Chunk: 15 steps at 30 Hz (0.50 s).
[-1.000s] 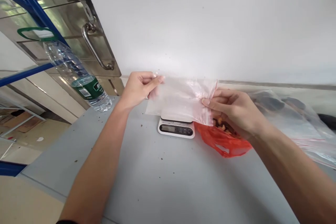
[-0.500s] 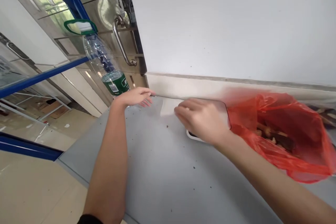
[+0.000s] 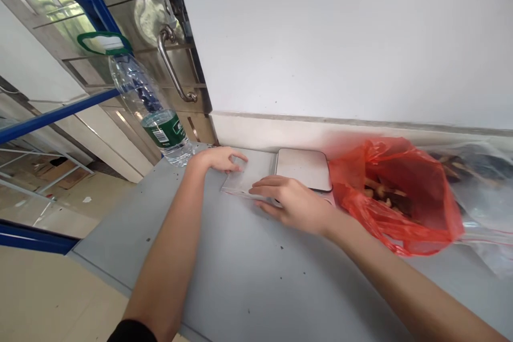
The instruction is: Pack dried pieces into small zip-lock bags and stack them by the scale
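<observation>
A clear, flat zip bag [image 3: 251, 166] lies on the grey tabletop, left of a kitchen scale [image 3: 303, 166] with a pale square platform and dark rim. My left hand [image 3: 224, 160] rests at the bag's left side, its thumb and fingers curved and apart. Over the bag's near right corner is my right hand [image 3: 286, 197], fingers stretched out and the thumb side lower, with a gap between them. It covers the front of the scale. Whether its fingertips press on the bag's edge I cannot tell.
Right of the scale stands an open red plastic bag [image 3: 433, 214] with brown dried pieces inside. A clear bag [image 3: 484, 187] of dark pieces sits beyond it. At the table's back left corner is a large water bottle [image 3: 166, 131]. A white wall [image 3: 340, 37] rises behind.
My left hand has moved right onto the bag's side. My right hand has come off the scale, left and nearer, uncovering the platform. More of the zip bag shows. The view has shifted right.
</observation>
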Motion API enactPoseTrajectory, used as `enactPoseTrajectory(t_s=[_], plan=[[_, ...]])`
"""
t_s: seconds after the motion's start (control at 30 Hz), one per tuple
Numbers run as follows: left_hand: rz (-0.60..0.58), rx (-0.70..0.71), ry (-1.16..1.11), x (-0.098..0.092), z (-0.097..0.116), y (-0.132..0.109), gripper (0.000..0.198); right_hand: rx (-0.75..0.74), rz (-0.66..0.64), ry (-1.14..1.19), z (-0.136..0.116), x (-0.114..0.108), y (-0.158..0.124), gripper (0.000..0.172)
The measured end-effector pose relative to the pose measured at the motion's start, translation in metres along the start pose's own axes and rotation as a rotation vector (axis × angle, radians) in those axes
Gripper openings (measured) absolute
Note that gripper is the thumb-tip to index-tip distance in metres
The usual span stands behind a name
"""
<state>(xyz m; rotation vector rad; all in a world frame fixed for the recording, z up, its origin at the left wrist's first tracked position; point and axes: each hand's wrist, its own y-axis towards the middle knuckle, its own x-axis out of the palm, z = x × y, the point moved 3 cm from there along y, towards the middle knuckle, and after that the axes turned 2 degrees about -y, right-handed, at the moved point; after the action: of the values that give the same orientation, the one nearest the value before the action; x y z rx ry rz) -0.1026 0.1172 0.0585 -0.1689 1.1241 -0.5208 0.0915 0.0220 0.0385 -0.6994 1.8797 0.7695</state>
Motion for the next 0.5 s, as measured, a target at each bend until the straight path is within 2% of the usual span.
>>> enactPoseTrajectory(t_s=[0.07,0.17,0.2,0.27,0.33,0.47,0.5], plan=[[0.025,-0.006,0.040,-0.004,0.010,-0.004,0.054,0.041,0.069,0.098,0.006,-0.025,-0.019,0.025],[0.078,0.030,0.086,-0.006,0.036,-0.011,0.058,0.207,0.184,0.176,0.028,-0.074,-0.054,0.027],[0.092,0.066,0.102,-0.005,0.048,-0.012,0.058,0.274,0.250,0.160,0.038,-0.091,-0.067,0.028],[0.099,0.184,0.106,0.003,0.076,-0.015,0.054,0.319,0.331,0.099,0.055,-0.122,-0.091,0.024],[0.108,0.300,0.084,0.016,0.107,-0.017,0.050,0.418,0.334,0.052,0.070,-0.145,-0.113,0.016],[0.094,0.569,0.083,0.049,0.163,-0.020,0.042,0.966,0.409,-0.094,0.093,-0.174,-0.158,0.010],[0.084,0.640,0.103,0.057,0.174,-0.022,0.040,1.059,0.434,-0.130,0.098,-0.178,-0.169,0.010]])
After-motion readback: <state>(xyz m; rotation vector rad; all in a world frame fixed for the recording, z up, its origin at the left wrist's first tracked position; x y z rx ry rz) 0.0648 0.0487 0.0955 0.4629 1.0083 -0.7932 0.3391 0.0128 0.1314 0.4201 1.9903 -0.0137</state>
